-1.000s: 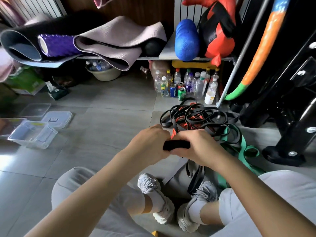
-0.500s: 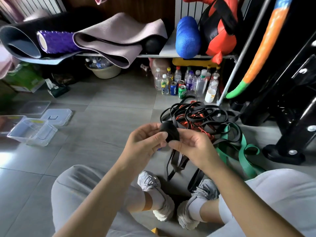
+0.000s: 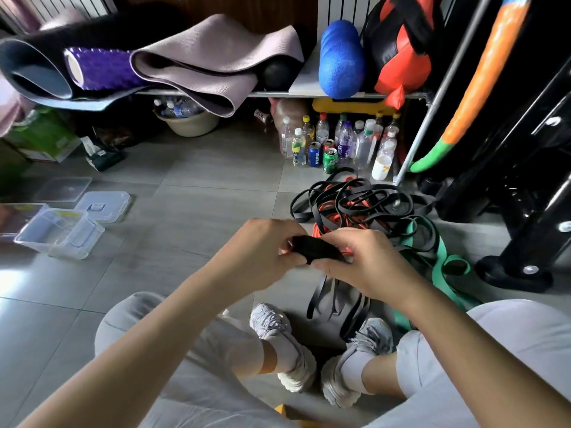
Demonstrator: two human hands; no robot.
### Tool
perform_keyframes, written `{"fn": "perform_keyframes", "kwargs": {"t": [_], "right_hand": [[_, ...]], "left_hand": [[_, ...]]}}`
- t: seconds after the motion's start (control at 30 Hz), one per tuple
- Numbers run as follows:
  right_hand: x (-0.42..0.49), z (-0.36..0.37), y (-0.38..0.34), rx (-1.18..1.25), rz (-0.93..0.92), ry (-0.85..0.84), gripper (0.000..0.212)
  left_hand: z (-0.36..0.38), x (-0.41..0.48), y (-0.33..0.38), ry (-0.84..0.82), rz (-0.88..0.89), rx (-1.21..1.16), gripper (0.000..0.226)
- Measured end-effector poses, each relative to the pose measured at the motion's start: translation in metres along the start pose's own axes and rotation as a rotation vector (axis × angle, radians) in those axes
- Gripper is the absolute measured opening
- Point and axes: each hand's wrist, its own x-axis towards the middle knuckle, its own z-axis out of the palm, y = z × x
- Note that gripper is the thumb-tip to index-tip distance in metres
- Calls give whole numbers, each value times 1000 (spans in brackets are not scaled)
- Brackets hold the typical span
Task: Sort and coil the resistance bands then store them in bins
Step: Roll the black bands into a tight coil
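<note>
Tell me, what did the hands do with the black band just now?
The left hand and right hand kept hold of the band the whole time. Half a second ago they had tipped its coil up so the round side showed; now they have turned it flat again. Its loose end still hangs down by the shoes. The pile and bins stayed put.

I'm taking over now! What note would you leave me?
Left hand and right hand: both grip the partly coiled black band, its loose tail hanging toward the shoes.
Pile of black, orange and green bands: tangled on the floor, front right.
Clear bins: open on the floor, far left; no band visible inside.
Done: one coil started.
Left: finish it, bin it, sort the pile.
</note>
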Motion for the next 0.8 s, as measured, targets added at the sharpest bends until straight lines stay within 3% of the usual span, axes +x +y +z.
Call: {"fn": "perform_keyframes", "kwargs": {"t": [0.1,0.17,0.33,0.43,0.5,0.53,0.67,0.8], "right_hand": [[-7,-3,0,186,37,45,31],[-11,1,3,232,74,78,29],[-10,10,-4,574,67,179,28],[-7,15,-4,609,65,226,21],[-7,14,-2,540,55,211,20],[-7,12,-1,479,55,195,22],[-5,3,4,112,51,79,18],[-2,-2,-1,-27,-31,17,12]], "left_hand": [[-4,-1,-3,91,-98,-336,29],[0,-3,-4,118,-156,-658,37],[26,-7,-1,168,-252,-1244,27],[41,-9,1,162,-335,-1437,22],[42,-10,0,120,-367,-1369,25],[39,-10,-2,100,-354,-1209,27],[17,-7,-5,79,-54,-213,47],[-2,2,6,11,78,64,22]]}}
